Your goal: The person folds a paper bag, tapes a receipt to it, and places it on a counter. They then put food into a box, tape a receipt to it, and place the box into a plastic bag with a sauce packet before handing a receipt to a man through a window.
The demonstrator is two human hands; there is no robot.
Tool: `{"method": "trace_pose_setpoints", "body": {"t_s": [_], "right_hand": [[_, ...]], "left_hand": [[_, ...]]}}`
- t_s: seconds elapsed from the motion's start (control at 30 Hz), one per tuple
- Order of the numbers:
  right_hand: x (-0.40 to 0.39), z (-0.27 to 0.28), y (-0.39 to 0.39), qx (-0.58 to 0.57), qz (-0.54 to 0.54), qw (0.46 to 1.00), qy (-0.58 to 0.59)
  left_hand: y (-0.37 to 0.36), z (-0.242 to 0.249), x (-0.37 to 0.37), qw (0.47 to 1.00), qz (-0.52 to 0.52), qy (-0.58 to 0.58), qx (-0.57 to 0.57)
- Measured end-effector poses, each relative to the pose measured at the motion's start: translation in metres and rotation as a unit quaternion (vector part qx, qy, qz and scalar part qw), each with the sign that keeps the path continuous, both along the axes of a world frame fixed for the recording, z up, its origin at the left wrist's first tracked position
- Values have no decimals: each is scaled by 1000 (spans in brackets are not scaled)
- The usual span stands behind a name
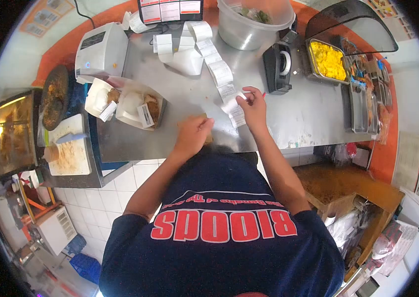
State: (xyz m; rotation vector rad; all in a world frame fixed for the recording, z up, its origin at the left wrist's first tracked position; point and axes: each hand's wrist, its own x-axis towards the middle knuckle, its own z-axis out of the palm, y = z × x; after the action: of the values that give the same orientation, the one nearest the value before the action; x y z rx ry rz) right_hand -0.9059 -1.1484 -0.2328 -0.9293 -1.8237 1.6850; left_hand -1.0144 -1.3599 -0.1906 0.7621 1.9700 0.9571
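Note:
My right hand [254, 110] pinches the lower part of a long printed paper strip [220, 73], which curls back over the metal table [308, 111]. A red thing, too small to name, shows by its fingers. My left hand [193, 134] is closed near the table's front edge, around or against something brownish that is mostly hidden beneath it. To its left stand two open paper boxes, one [131, 105] with white and brown food and a small label, the other [97, 97] much the same.
A printer-like machine [101, 52] stands at the back left, a large clear tub [247, 37] at the back. Right of the strip is a black tape dispenser [272, 72]. Beyond it sits a tray of yellow food [328, 62]. A cutting board [70, 157] with a knife lies at left.

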Motion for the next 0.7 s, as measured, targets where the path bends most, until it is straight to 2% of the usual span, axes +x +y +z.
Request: {"method": "trace_pose_setpoints", "body": {"t_s": [0.03, 0.07, 0.1, 0.13, 0.2, 0.33, 0.4, 0.53, 0.6, 0.63, 0.67, 0.7], "right_hand": [[1, 20, -14, 1, 3, 1000, 1], [3, 38, -27, -86, -3, 994, 70], [6, 47, -38, -173, -10, 975, 138], [10, 45, -47, -171, -10, 975, 139], [16, 37, -59, -167, 38, 977, 125], [19, 37, -54, -103, 64, 990, 76], [17, 39, -54, -125, 55, 987, 83], [10, 41, -60, -168, 29, 981, 88], [6, 41, -64, -184, 30, 980, 72], [5, 40, -65, -204, 54, 976, 61], [3, 37, -65, -223, 77, 970, 51], [2, 33, -59, -173, 60, 983, 31]], "left_hand": [[6, -2, 2, 1000, 3, 1, 1], [13, -5, 3, 951, 100, -273, 107], [19, -6, 5, 809, 186, -520, 203], [23, -3, 7, 809, 184, -520, 204], [27, 4, 9, 866, 224, -360, 265], [15, 12, -7, 855, 220, -367, 294], [9, 10, -10, 794, 241, -468, 302], [7, 10, -6, 751, 266, -503, 335], [6, 11, -4, 789, 277, -432, 338], [5, 11, -5, 788, 281, -431, 339], [3, 10, -7, 810, 290, -397, 318], [2, 10, -10, 831, 298, -363, 297]]}}
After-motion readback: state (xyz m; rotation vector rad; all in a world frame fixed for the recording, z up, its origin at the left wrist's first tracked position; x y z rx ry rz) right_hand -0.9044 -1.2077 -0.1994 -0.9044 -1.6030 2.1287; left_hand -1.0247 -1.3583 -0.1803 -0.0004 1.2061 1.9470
